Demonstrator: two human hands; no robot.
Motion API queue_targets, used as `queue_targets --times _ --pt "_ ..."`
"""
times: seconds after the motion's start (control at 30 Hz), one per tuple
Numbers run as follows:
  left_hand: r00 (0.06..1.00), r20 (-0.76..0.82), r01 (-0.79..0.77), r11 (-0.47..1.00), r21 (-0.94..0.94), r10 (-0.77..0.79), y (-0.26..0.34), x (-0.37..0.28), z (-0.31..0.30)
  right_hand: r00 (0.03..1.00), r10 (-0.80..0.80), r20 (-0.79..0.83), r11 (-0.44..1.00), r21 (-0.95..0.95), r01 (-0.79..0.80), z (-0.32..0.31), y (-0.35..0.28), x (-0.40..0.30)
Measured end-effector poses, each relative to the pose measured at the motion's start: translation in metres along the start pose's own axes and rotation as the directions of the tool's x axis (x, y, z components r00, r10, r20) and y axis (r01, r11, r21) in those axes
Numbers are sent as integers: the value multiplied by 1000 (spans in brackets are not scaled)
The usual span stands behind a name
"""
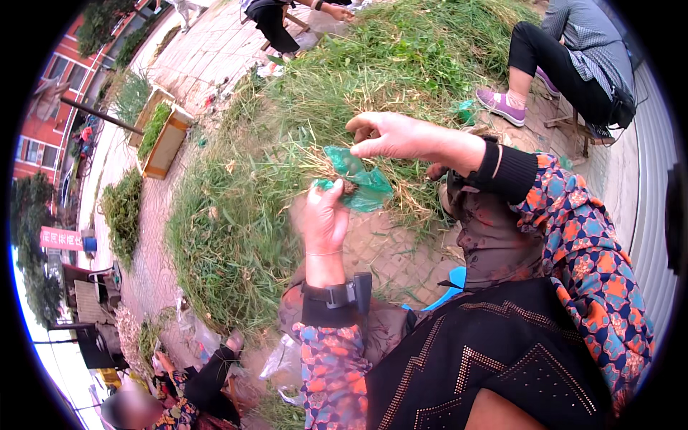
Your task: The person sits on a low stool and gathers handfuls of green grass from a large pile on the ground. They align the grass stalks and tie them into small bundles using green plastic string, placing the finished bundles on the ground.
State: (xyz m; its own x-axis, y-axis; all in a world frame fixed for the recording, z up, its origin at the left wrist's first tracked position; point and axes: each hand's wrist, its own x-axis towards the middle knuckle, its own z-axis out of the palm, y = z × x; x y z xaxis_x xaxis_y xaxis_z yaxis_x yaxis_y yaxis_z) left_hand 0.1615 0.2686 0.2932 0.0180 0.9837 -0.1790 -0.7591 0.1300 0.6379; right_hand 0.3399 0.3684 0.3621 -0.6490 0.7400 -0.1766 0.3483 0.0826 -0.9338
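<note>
My left hand grips a piece of thin green plastic film between thumb and fingers. A brown clump of roots or soil lies against the film by my thumb. Dry, straw-like stems spread out beyond it; where they join the clump is partly hidden. Above the film is my right hand, its thumb and forefinger apart. The right thumb overlaps the film's upper corner; contact is unclear. Both hands are above a broad heap of cut green grass and weeds.
A seated person is at upper right, another person at the top, and a third at lower left. Boxes of greens stand left on paving. A blue plastic object lies near my knees, clear plastic bags lower down.
</note>
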Motion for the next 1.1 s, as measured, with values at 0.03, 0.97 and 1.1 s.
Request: queue_targets --times 0.03,0.97,1.1 --pt "1000 1 -10 1000 -17 10 3 -2 2 1000 -23 21 997 -70 25 11 2 7" --pt "990 -132 -28 989 146 47 0 -1 -21 985 -158 74 901 418 113 69 24 2" --pt "996 -50 70 997 -31 -72 11 -10 -15 988 -115 104 891 451 56 64 41 9"
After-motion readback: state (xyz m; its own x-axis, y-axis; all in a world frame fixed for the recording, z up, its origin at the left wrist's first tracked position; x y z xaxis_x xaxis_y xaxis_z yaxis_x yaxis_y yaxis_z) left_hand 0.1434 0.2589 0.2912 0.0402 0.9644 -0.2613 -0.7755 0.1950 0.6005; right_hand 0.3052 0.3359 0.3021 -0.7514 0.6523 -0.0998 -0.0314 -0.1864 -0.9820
